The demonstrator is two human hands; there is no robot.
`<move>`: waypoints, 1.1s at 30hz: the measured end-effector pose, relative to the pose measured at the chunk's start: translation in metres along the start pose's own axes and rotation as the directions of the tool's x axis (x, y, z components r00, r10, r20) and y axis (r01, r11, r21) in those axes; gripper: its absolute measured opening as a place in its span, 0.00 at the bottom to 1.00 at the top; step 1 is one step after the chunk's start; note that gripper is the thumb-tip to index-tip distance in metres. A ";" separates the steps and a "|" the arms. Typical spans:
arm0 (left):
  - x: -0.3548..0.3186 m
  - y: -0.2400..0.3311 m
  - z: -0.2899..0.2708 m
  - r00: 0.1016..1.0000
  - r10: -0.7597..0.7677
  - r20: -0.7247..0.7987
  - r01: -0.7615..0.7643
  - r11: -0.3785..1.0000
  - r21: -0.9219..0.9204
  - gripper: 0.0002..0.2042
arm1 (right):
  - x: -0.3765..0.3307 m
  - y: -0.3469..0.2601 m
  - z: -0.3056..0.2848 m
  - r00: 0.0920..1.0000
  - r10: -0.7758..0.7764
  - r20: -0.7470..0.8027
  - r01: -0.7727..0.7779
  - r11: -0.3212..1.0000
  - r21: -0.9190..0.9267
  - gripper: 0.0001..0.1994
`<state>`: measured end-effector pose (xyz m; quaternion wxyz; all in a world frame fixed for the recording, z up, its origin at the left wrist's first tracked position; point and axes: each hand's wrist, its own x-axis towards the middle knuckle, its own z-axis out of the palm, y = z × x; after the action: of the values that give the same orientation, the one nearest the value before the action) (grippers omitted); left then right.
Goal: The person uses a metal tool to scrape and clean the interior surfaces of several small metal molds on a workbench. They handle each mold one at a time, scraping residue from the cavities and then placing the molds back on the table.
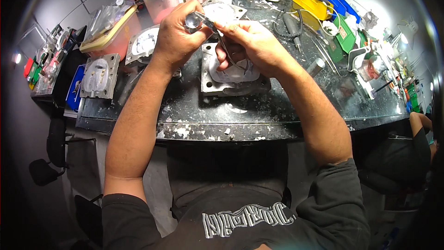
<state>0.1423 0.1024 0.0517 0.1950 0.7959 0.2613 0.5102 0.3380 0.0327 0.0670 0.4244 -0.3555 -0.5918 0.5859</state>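
Both my hands are raised close together over the middle of the workbench. My left hand point(178, 32) grips a small, round, shiny metal cup point(193, 20), its opening facing up toward me. Closed around a slim metal tool with curved handles point(227, 51) is my right hand point(252, 44); the tool's far end meets the cup's side, and my fingers partly hide its kind. Beneath the right hand lies a square metal mould half point(217, 87) with corner holes and white plaster inside.
More plaster-filled mould halves point(111, 76) lie to the left, near a lidded pink tub point(125, 34) and a green-lidded jar point(162, 0). To the right are a corded handpiece point(292, 28), thin metal tools point(326, 55) and yellow point(309, 2) and blue bins. Another person's arm point(418, 122) shows at far right.
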 end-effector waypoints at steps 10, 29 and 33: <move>0.000 0.002 -0.002 1.000 0.004 0.007 -0.004 1.000 -0.009 0.08 | 0.001 0.001 -0.005 0.999 -0.022 0.025 0.025 0.993 -0.118 0.19; -0.001 0.000 -0.004 0.996 -0.064 0.057 0.063 0.998 0.012 0.08 | 0.002 0.001 0.000 0.999 -0.027 -0.024 0.024 0.992 -0.127 0.20; 0.002 -0.003 0.011 0.987 0.074 -0.145 -0.081 0.996 -0.043 0.10 | 0.001 0.000 -0.001 0.998 -0.045 -0.046 0.041 0.996 -0.079 0.20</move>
<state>0.1527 0.1057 0.0467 0.1749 0.7617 0.2311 0.5795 0.3386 0.0337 0.0675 0.4367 -0.3729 -0.6113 0.5446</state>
